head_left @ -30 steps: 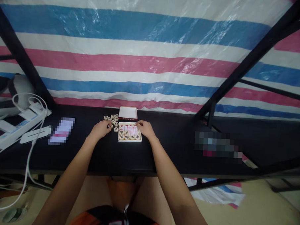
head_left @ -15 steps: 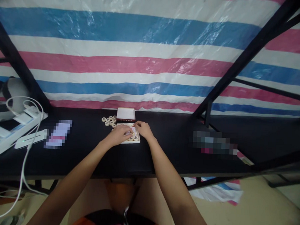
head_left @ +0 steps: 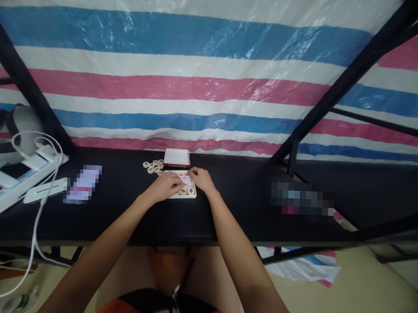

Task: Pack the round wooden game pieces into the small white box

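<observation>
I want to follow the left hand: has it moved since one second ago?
Yes. The left hand went rightward, from the loose round pieces beside the white box to over the box itself, where its fingers now cover several pieces.

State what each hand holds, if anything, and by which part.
The left hand lies over the small box of round game pieces; any piece under its fingers is hidden. The right hand touches the box's far right edge; a grip cannot be told.

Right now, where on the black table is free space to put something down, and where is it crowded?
Free: the black table along its near edge, and between the small tray and the blurred patch at right. Crowded: around the loose round pieces, the lid, both hands, and the left-end chargers.
</observation>
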Demonstrator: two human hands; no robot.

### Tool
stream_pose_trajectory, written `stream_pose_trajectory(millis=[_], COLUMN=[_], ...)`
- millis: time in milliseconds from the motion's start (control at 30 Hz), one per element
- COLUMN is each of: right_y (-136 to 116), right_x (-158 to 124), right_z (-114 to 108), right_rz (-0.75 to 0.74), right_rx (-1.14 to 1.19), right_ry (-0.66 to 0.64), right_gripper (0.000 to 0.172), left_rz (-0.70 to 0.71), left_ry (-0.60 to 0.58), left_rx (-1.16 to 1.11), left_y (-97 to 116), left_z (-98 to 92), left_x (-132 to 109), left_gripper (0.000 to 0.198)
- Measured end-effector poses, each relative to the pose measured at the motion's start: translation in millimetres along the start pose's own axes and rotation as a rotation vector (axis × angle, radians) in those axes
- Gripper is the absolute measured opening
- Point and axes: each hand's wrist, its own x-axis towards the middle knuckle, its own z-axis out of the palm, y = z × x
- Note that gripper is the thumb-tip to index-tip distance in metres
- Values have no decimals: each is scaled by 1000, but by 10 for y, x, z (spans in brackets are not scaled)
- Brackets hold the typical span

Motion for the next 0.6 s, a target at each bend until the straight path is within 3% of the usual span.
stream_pose_trajectory(millis=[133,600], right_y=[3,5], right_x=[5,8], right_z=[8,7], right_rz=[5,7], right_rx=[-18,-14], right_ry=[8,-5], right_gripper=[25,25], left_rz=[-23,54], left_ry=[38,-26], left_rx=[-7,57], left_y=[-4,76], left_z=[-3,22], left_x=[-57,-106], left_gripper=[19,34])
